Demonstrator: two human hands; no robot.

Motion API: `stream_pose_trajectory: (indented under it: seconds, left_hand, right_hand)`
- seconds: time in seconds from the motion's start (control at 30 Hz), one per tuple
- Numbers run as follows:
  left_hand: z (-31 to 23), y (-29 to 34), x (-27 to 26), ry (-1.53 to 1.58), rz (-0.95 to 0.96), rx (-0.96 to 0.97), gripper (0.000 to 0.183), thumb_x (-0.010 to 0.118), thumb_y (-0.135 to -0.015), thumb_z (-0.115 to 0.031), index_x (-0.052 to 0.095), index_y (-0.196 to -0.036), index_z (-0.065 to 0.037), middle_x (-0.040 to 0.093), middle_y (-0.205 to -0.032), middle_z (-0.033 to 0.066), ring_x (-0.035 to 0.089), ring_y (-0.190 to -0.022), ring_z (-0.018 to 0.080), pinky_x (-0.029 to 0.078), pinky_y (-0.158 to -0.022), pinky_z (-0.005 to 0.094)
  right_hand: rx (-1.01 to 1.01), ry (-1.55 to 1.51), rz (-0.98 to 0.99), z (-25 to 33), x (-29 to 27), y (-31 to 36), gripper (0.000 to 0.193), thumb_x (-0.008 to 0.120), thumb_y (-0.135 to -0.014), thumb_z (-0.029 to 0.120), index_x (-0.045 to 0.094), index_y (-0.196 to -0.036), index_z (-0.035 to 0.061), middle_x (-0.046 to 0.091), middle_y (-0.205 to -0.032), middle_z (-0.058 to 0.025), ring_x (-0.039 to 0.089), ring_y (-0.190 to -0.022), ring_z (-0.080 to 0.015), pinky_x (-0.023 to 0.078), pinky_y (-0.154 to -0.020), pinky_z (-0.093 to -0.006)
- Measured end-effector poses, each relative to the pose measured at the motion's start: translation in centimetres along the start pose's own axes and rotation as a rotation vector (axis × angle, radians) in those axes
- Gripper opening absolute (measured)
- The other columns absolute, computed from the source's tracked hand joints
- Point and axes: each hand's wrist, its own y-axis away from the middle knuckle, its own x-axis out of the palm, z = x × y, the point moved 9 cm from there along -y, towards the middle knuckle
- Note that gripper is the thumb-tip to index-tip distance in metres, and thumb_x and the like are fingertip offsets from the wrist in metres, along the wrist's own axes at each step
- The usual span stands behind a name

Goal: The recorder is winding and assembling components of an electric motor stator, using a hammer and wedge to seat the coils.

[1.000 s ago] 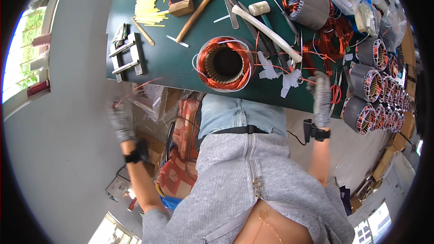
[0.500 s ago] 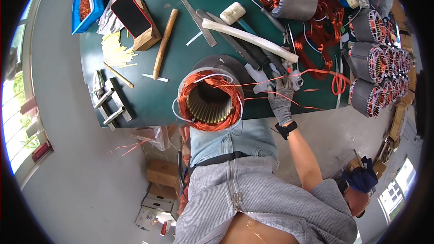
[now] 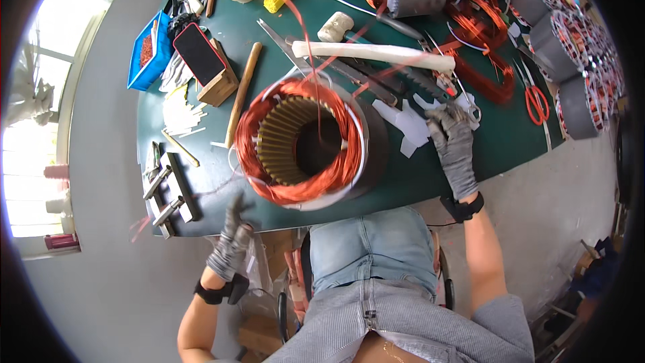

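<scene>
My left grip (image 3: 230, 249) is gaping, right grip (image 3: 455, 144) unreadable; between, a copper-wound grey metal cylinder (image 3: 285, 138) is looking heavy: hold its casing (image 3: 373, 141).

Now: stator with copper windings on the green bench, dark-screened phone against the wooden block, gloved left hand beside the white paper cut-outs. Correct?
Wrong hand: the head view shows the gloved right hand beside the white paper cut-outs; the left hand is near the bench's front edge. The rest stands.
</scene>
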Motion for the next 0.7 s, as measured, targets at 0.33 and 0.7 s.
stream_pose_trajectory:
  seconds: [0.33, 0.7]
  left_hand:
    - [-25.8, -4.4, 7.4, -1.069, -0.206, 0.616, 0.106, 0.071, -0.071, -0.051, 0.012, -0.144, -0.002, 0.031, -0.142, 0.0256, 0.032, -0.132, 0.0367, 0.028, -0.109, 0.0407]
    - [-32.2, -3.5, 13.5, -0.639, 0.464, 0.987, 0.045, 0.052, -0.09, -0.017, 0.043, -0.133, -0.004, 0.057, -0.082, 0.0005, 0.058, -0.072, 0.0088, 0.044, -0.071, 0.0227]
  right_hand:
    - [0.32, -0.526, -0.132, 0.3, -1.4, 5.5, 0.014, 0.052, -0.093, 0.02, 0.057, -0.095, 0.0071, 0.058, -0.069, -0.0037, 0.054, -0.056, -0.0089, 0.043, -0.053, -0.0244]
    - [-0.121, -0.345, -0.219, 3.0, -1.4, 6.0, 0.011, 0.058, -0.084, 0.006, 0.056, -0.094, 0.0036, 0.059, -0.088, -0.0132, 0.057, -0.08, -0.0285, 0.046, -0.075, -0.0362]
